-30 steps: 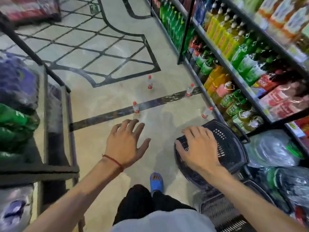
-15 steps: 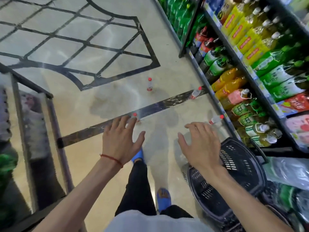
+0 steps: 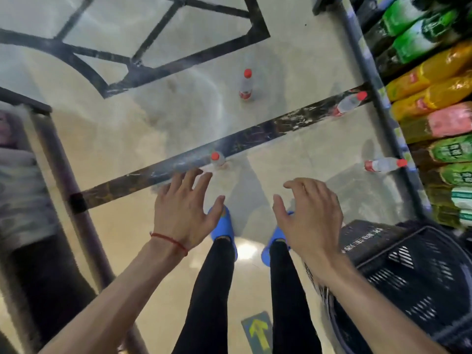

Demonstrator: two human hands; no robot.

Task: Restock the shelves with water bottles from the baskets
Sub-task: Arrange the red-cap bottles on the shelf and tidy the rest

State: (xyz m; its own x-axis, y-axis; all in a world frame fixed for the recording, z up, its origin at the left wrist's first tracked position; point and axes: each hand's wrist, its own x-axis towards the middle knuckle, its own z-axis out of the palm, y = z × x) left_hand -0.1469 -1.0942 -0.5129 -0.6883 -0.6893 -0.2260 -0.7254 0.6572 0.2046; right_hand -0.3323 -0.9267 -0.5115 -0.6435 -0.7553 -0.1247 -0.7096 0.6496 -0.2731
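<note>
Head view | left hand spread, fingers straight, holding nothing | right hand loosely curled, holding nothing | nearest water bottle on floor just past my left fingertips | far bottle ahead | shelf-side bottle and second shelf-side bottle near shelves | black basket beside my right forearm

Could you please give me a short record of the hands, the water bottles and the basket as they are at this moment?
Left hand: open, holds nothing
Right hand: open, holds nothing
Water bottles: four with red caps on the floor, none held
Basket: black, on the right, by the shelf
Shelf: coloured drink bottles
</note>
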